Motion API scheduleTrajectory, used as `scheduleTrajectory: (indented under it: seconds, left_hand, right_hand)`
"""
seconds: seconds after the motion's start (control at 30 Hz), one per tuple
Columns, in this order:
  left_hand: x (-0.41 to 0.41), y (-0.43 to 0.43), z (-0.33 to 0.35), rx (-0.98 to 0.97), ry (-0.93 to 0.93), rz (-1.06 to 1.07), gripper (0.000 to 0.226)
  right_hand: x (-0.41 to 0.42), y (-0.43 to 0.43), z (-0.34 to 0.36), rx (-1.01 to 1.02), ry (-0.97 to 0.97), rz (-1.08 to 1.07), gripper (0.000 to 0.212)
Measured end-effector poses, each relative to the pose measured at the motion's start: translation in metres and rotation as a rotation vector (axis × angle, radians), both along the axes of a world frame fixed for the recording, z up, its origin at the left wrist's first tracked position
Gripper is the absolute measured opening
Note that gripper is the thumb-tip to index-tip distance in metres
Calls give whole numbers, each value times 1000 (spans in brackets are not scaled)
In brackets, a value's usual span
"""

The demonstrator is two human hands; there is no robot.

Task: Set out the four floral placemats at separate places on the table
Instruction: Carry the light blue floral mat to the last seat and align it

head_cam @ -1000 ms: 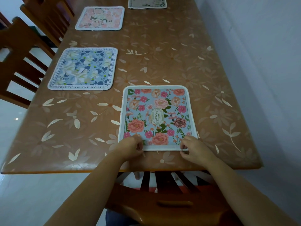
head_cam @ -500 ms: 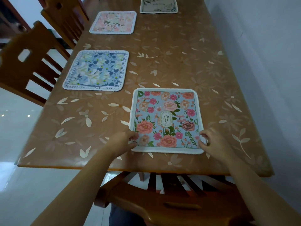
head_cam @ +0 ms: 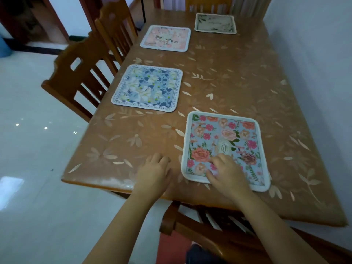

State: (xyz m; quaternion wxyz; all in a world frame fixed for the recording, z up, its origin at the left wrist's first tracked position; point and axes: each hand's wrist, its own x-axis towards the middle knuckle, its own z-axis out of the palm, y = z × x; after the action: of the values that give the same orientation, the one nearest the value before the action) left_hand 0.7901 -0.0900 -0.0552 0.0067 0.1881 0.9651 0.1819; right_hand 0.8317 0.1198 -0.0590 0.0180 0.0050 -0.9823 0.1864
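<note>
Rose mat [head_cam: 224, 134] nearest, blue mat [head_cam: 146, 88], peach mat [head_cam: 165, 38] and cream mat [head_cam: 215, 23] farthest all lie flat, apart.

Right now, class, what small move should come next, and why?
Probably lift the right hand off the nearest placemat: it lies apart from the blue placemat, pink placemat and far placemat, so all four seem set. The left hand rests on the table.

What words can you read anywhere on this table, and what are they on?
"GARE", lower letters under the right hand: oval label on the nearest placemat.
"WITHERED CHERRY", "OSSOM ARE MY": border of the blue placemat; rest blurred.
Farthest placemat: writing too blurred to read.
</note>
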Motion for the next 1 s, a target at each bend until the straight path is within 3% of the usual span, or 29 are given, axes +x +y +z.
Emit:
scheduleTrajectory:
  seconds: [0.2, 0.6, 0.8, 1.0]
  left_hand:
    - [5, -90, 29, 30, 166, -27, 27]
    - [-17, -249, 40, 39, 196, -65, 34]
    - [-60, -296, 46, 56, 249, -55, 31]
    - [-157, -339, 55, -7, 286, -143, 31]
  right_hand:
    - [-5, -121, 34, -100, 44, -15, 26]
    - [-25, -309, 38, -30, 3, -46, 46]
    - [-80, -351, 46, 11, 31, -33, 46]
    - [-175, -391, 50, -58, 73, -138, 46]
